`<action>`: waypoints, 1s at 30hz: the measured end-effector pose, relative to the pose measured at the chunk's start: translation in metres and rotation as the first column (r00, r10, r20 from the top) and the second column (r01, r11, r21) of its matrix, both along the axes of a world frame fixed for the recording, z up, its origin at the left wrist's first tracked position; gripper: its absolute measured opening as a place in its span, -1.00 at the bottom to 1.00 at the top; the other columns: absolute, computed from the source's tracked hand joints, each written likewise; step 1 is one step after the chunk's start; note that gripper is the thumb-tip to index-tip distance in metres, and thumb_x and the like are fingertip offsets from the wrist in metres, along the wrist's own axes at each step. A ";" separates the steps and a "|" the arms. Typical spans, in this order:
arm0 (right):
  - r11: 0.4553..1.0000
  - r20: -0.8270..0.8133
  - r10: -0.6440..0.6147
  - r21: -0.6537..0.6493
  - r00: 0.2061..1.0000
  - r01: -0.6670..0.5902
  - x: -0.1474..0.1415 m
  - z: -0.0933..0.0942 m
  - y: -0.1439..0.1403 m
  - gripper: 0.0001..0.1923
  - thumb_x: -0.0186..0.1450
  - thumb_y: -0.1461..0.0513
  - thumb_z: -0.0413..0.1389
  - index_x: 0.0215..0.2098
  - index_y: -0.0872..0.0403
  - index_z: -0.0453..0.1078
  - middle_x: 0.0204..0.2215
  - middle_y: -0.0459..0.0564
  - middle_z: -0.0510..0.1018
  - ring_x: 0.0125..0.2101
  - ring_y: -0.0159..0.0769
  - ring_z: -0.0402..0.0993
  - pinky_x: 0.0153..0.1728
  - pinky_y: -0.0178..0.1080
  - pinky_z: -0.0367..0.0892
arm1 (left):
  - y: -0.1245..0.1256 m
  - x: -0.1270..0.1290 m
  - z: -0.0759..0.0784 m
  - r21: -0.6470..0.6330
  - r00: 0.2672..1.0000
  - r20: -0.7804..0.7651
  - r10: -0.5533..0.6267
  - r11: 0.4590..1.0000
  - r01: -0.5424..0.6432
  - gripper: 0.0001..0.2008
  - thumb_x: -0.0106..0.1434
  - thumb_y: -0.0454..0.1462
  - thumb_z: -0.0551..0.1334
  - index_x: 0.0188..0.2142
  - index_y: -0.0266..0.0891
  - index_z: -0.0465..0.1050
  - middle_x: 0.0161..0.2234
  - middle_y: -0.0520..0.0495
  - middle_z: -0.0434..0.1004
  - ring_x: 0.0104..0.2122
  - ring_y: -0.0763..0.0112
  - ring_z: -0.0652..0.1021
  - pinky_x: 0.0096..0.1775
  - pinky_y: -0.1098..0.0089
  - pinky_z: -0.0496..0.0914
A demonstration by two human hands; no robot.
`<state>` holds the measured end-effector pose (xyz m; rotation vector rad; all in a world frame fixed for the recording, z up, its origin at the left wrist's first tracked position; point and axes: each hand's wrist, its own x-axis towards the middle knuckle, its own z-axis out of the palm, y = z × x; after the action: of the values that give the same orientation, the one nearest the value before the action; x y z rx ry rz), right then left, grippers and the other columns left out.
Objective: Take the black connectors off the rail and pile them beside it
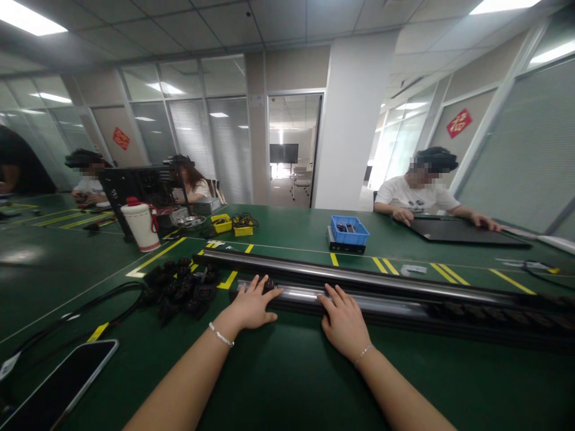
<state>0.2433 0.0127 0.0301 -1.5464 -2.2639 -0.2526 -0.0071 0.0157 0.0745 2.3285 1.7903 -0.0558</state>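
Two long black bars with a shiny metallic strip lie side by side across the green table. On the left end of the nearer bar (299, 297) rests my left hand (252, 306), its fingers spread flat. A small black part (271, 284) shows just past those fingertips; whether they touch it I cannot tell. My right hand (345, 320) lies with fingers stretched over the same bar, farther right. Behind it runs the farther bar (309, 273), apart from both hands. A heap of black parts (184, 290) sits left of my left hand, beside the bars' ends.
A phone (63, 383) and black cables (130, 293) lie at the left. Beyond stand a white cup (141, 224), yellow bins (243, 228) and a blue basket (349, 230). Across the table at right, a person (420, 191) handles a black panel (467, 230). Others sit far left.
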 end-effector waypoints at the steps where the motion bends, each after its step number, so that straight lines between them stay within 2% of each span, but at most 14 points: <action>1: 1.000 0.001 0.001 0.001 1.000 -0.001 0.000 0.000 0.000 -0.54 0.14 0.31 -0.05 0.01 -0.03 0.32 0.17 -0.03 0.20 0.18 -0.14 -0.01 0.11 -0.08 -0.06 | 0.001 -0.001 0.001 -0.017 1.000 0.008 -0.011 1.000 0.011 -0.29 0.09 0.04 0.16 0.21 0.17 -0.05 0.31 -0.07 -0.33 0.24 -0.04 -0.22 0.11 -0.15 -0.12; 4: 1.000 -0.001 0.000 0.004 1.000 0.000 0.000 0.000 0.000 -0.53 0.14 0.31 -0.05 0.01 -0.04 0.32 0.17 -0.03 0.20 0.17 -0.14 -0.01 0.10 -0.08 -0.05 | 0.001 -0.003 0.004 -0.044 1.000 0.009 -0.013 0.999 0.013 -0.30 0.08 0.04 0.16 0.20 0.19 -0.04 0.31 -0.06 -0.34 0.24 -0.04 -0.23 0.11 -0.16 -0.17; 8: 1.000 -0.004 0.000 0.006 1.000 0.000 0.000 0.000 0.001 -0.54 0.14 0.31 -0.05 0.01 -0.04 0.32 0.17 -0.03 0.20 0.17 -0.14 -0.01 0.10 -0.08 -0.04 | -0.002 -0.003 0.011 -0.055 0.998 -0.033 0.049 0.997 -0.051 -0.30 0.08 0.02 0.17 0.20 0.20 -0.04 0.30 -0.08 -0.31 0.24 -0.07 -0.21 0.10 -0.18 -0.21; 12: 1.000 0.000 0.005 0.006 1.000 -0.005 0.000 -0.001 0.001 -0.54 0.14 0.31 -0.06 0.01 -0.04 0.32 0.17 -0.03 0.20 0.18 -0.14 -0.01 0.10 -0.08 -0.04 | -0.003 -0.009 0.017 -0.104 0.993 -0.064 0.097 0.989 -0.103 -0.29 0.08 0.02 0.16 0.21 0.18 -0.04 0.30 -0.09 -0.30 0.23 -0.09 -0.21 0.09 -0.20 -0.18; 19: 1.000 0.000 -0.002 0.004 1.000 0.002 -0.001 -0.001 0.001 -0.54 0.14 0.31 -0.05 0.01 -0.04 0.32 0.17 -0.03 0.19 0.18 -0.14 -0.02 0.09 -0.08 -0.03 | 0.002 -0.024 0.019 -0.143 0.988 -0.081 0.131 0.979 -0.142 -0.29 0.07 0.05 0.14 0.20 0.21 -0.06 0.30 -0.05 -0.31 0.23 -0.10 -0.22 0.08 -0.23 -0.16; 25: 1.000 0.002 -0.004 -0.003 1.000 0.004 -0.002 0.000 0.001 -0.54 0.14 0.31 -0.05 0.01 -0.04 0.32 0.17 -0.03 0.20 0.17 -0.14 -0.01 0.09 -0.08 -0.03 | 0.002 -0.034 0.024 -0.210 0.978 -0.107 0.180 0.957 -0.199 -0.28 0.09 0.06 0.12 0.22 0.19 -0.11 0.30 -0.06 -0.39 0.23 -0.10 -0.26 0.06 -0.24 -0.14; 27: 1.000 0.006 -0.002 -0.004 1.000 0.003 -0.002 -0.001 0.001 -0.54 0.13 0.31 -0.06 0.00 -0.03 0.32 0.17 -0.03 0.19 0.17 -0.14 -0.02 0.09 -0.08 -0.03 | 0.003 -0.036 0.025 -0.229 0.978 -0.107 0.182 0.952 -0.202 -0.27 0.09 0.07 0.11 0.23 0.17 -0.14 0.30 -0.08 -0.41 0.23 -0.11 -0.23 0.07 -0.21 -0.09; 30: 1.000 0.006 -0.001 -0.006 1.000 0.001 -0.002 -0.001 0.001 -0.54 0.13 0.32 -0.06 0.00 -0.03 0.32 0.17 -0.03 0.19 0.18 -0.14 -0.02 0.09 -0.07 -0.03 | 0.004 -0.040 0.026 -0.263 0.982 -0.085 0.166 0.947 -0.183 -0.25 0.11 0.05 0.10 0.25 0.09 -0.18 0.30 -0.15 -0.43 0.23 -0.06 -0.14 0.11 -0.05 -0.02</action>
<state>0.2416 0.0135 0.0293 -1.5521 -2.2706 -0.2519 -0.0472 0.0196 0.1004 1.9934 1.8781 -0.3277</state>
